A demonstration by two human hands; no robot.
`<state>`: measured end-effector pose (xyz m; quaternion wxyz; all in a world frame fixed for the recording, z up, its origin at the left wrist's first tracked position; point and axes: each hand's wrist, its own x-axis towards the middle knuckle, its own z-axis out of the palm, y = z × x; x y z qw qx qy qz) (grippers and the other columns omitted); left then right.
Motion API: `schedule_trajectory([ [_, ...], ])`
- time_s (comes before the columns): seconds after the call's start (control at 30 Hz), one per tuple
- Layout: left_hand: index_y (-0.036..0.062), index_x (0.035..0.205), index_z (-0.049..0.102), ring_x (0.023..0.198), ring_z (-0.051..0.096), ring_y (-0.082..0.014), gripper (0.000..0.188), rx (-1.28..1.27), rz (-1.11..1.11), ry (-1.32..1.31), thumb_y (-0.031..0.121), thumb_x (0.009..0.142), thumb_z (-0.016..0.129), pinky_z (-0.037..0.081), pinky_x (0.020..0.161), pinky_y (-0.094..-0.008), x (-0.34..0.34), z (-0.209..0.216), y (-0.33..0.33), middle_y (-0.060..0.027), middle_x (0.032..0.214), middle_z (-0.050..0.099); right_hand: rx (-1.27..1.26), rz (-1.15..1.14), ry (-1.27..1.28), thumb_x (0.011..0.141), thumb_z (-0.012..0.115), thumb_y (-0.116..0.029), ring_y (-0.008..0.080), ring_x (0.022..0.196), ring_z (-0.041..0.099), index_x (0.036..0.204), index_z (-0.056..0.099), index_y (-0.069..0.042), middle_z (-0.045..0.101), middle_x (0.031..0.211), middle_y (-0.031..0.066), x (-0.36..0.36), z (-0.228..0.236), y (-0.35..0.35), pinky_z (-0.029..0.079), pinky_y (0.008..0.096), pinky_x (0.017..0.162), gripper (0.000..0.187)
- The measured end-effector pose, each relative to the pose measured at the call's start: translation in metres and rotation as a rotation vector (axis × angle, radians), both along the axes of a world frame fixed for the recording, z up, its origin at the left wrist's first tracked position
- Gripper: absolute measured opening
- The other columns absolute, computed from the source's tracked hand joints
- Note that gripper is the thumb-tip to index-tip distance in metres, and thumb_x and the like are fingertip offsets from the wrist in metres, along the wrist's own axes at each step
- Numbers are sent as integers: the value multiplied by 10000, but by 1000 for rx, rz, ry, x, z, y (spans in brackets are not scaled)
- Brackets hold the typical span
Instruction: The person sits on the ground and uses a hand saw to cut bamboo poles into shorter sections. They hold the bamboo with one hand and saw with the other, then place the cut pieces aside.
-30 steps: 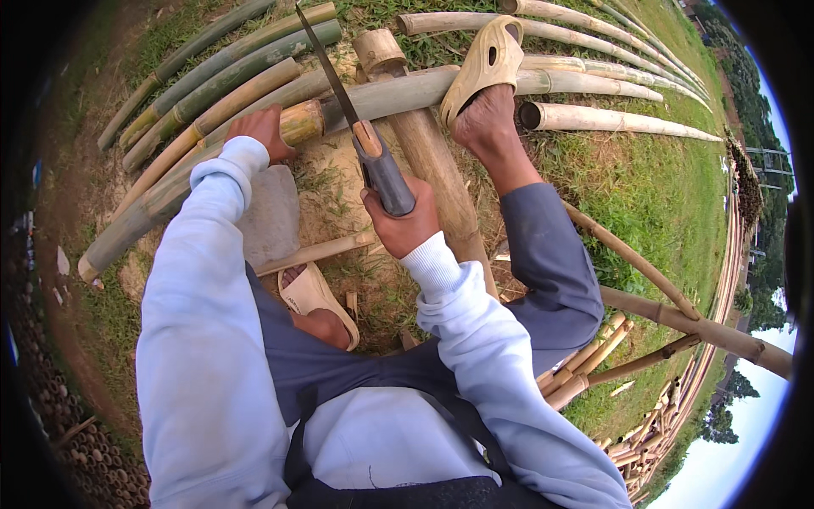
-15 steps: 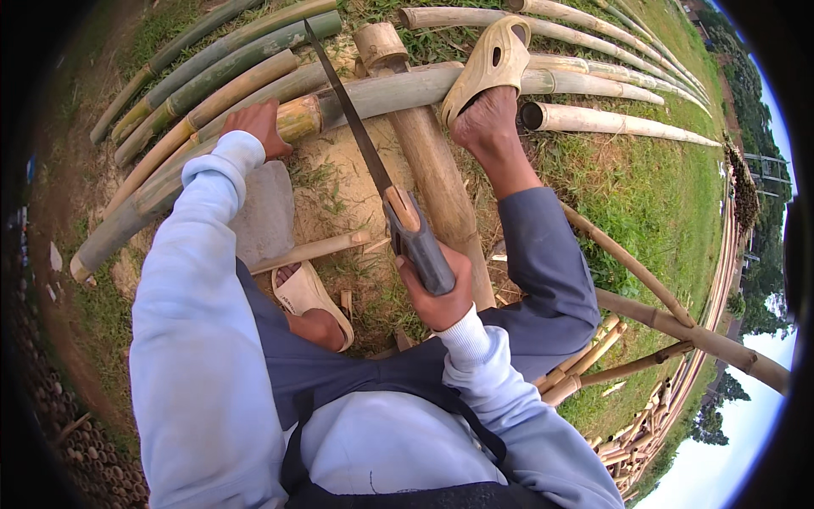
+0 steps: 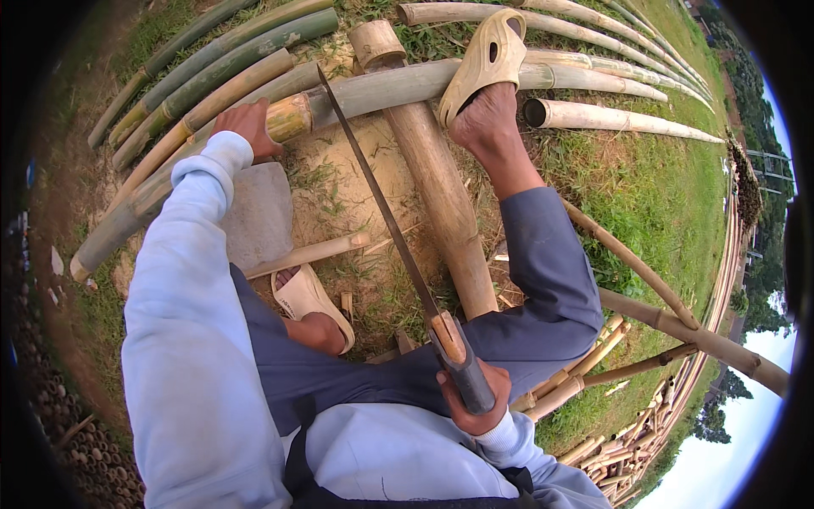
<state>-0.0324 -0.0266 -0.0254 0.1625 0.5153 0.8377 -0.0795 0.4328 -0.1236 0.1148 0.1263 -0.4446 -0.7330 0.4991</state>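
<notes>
No words, numbers or signs readable. Only trace of print: small dark lettering (image 3: 287, 306) on cream sandal (image 3: 307, 294) on person's left foot. Sits on upper, toward its left edge, in short slanting row following edge. Letters tiny and blurred, too unclear to make out; cannot tell whether word, name or number.
</notes>
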Motion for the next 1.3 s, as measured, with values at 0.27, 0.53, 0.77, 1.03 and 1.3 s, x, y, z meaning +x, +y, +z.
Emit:
schedule_trajectory([
  [0.27,2,1286,597,1132,675,-398,754,21,15,-22,389,697,864,523,1012,-485,-3,-2,13,-245,1190,704,95,-78,293,843,682,-54,268,566,514,859,597,34,561,656,201,-188,-112,134,473,380,609,124],
  [0.53,5,1197,627,1078,688,-400,668,19,-31,-35,399,699,833,530,975,-486,-24,-7,11,-233,1104,723,45,-89,272,838,727,-79,319,712,666,939,646,17,656,760,189,-225,-132,142,515,391,716,161],
  [0.77,9,1166,614,1053,700,-390,627,22,-31,-14,389,716,828,548,948,-476,-32,-17,25,-221,1072,733,46,-36,266,873,740,-93,236,719,645,1020,656,18,653,779,159,-225,-149,160,514,360,720,202],
  [1.03,49,1264,574,1114,668,-409,683,2,10,-44,372,718,830,531,978,-498,-35,-21,41,-239,1160,705,52,-63,300,875,734,-107,230,704,645,1010,648,21,654,775,155,-234,-156,167,515,354,720,205],
  [1.3,43,1243,590,1085,674,-421,696,2,-3,-21,379,686,839,531,962,-501,-54,-24,44,-237,1111,716,-42,-104,107,876,737,-27,151,689,661,1110,679,17,691,783,116,-102,-73,63,519,294,677,244],
])
